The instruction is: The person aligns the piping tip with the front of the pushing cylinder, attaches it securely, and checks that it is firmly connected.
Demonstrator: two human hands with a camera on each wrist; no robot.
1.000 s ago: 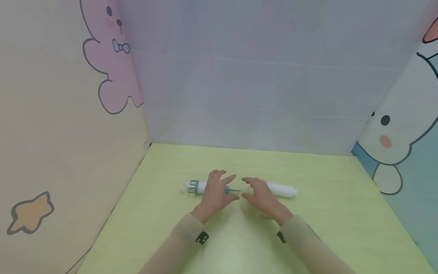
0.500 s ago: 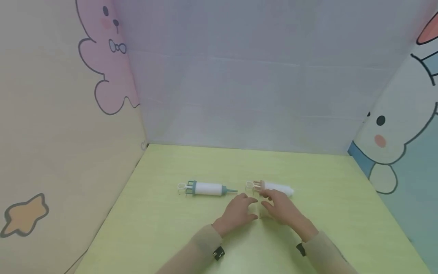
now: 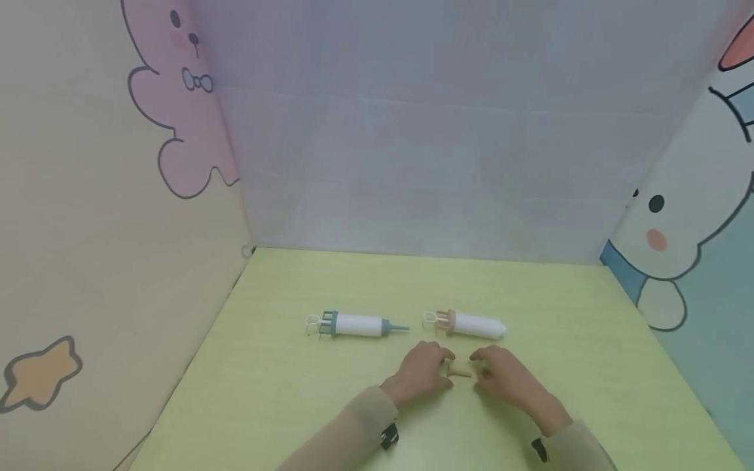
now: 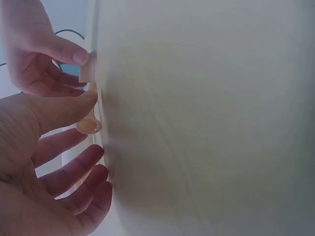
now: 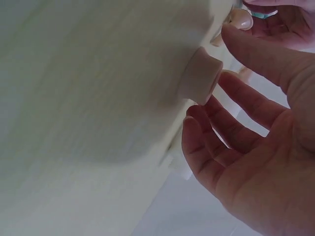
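A small beige nozzle [image 3: 459,371] lies on the table between my hands, its wide cup-like end [image 4: 89,126] facing my left hand. My left hand [image 3: 419,374] has its thumb and fingers apart around that end. Beside the nozzle's narrow end, my right hand [image 3: 514,381] curves loosely around a short pinkish ring-shaped cap [image 5: 200,77], thumb and fingers apart. Farther back lie two syringes with white barrels. The left syringe [image 3: 358,325] has green fittings and a thin green tip; the right syringe [image 3: 478,326] has a pinkish collar and a blunt white end.
The pale yellow-green table [image 3: 283,405] meets a plain back wall [image 3: 377,150]. Cartoon-printed side walls stand left and right.
Both hands have drawn back toward the front and rightward, off the syringes, and now stand farther apart around the nozzle and cap. The two syringes have come fully into sight and lie still.
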